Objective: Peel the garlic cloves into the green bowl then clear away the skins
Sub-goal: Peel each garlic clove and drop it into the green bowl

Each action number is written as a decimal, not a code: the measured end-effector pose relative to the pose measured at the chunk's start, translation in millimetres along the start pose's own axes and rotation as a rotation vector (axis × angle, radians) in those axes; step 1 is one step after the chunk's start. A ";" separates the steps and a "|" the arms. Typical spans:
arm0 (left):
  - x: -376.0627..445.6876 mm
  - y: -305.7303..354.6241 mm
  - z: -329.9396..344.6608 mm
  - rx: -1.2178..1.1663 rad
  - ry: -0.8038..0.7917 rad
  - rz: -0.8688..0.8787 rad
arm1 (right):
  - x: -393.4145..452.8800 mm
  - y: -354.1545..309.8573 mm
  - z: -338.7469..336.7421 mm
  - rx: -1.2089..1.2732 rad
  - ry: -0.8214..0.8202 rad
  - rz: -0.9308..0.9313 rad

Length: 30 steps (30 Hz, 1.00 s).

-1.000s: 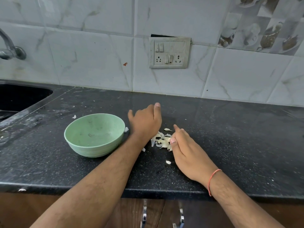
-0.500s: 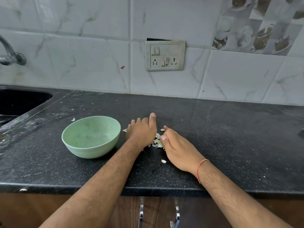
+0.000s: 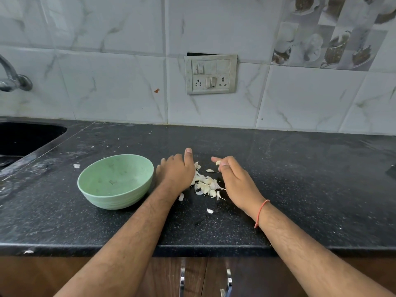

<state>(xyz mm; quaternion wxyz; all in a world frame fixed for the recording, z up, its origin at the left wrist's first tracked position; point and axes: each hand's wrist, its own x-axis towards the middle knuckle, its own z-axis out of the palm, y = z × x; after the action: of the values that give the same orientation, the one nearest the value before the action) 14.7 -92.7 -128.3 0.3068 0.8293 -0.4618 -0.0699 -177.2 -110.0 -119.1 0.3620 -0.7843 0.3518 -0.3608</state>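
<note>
The left hand point(image 3: 175, 171) lies flat by the green bowl point(image 3: 115, 181) (fingers straight); the right hand point(image 3: 232, 179) pinches a garlic skin point(image 3: 218, 162).

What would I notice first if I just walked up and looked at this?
Two bare hands in the middle of the black counter, the left hand and right hand, with a little pile of garlic skins between them. Just left of the left hand sits a pale green bowl, which looks nearly empty.
</note>
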 end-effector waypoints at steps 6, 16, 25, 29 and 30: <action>-1.2 5.7 1.2 -0.538 -0.015 0.070 | 3.4 1.5 -0.4 0.007 0.042 0.036; 4.9 9.3 7.3 -0.365 0.182 0.338 | 26.9 12.6 -6.9 -0.035 0.144 0.012; 16.4 18.2 20.3 -0.203 0.036 0.644 | 43.1 19.6 -8.8 -0.020 0.095 -0.081; 14.7 18.5 16.5 -0.218 0.055 0.659 | 44.3 21.7 -8.8 -0.049 0.096 -0.102; 13.9 18.8 15.3 -0.228 0.049 0.663 | 44.2 22.0 -8.9 -0.058 0.096 -0.107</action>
<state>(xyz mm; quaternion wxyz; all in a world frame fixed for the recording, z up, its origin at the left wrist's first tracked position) 2.9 -118.0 -127.5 0.4144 0.5961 -0.6877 0.0022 -169.1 -159.5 -119.1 0.3019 -0.7939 0.3365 -0.4066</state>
